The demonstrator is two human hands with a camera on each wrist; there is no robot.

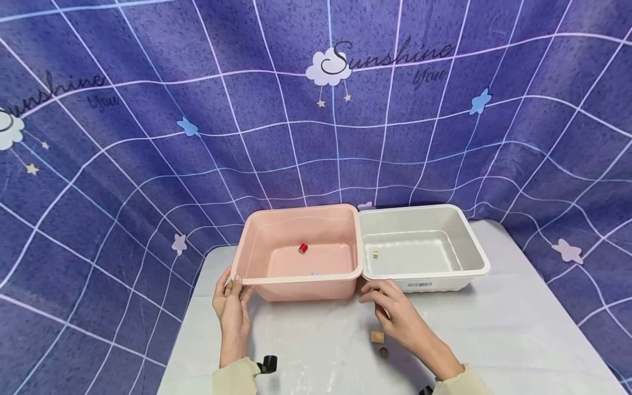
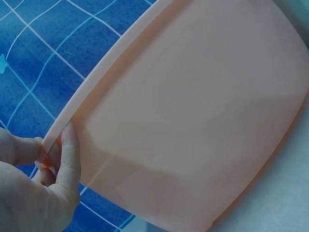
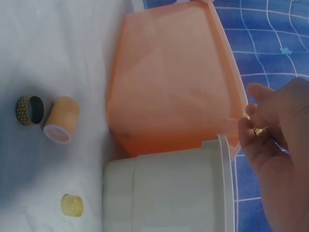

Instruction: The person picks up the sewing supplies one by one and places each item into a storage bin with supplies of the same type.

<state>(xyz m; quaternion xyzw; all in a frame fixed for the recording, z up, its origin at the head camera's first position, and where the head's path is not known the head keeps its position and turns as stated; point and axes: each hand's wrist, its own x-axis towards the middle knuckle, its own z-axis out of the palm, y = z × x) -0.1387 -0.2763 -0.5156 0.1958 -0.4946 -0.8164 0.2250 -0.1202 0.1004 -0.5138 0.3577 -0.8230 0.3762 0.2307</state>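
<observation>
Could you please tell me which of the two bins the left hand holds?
The pink bin, on the left: the left hand pinches its near-left rim; the white bin stands apart from that hand.

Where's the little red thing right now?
In the head view, the red thing lies inside the pink bin, left of the white bin; the left hand grips the pink bin's near left corner.

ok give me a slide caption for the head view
Left hand gripping the pink tub with a red cylinder inside it; right hand near the white tub.
</observation>
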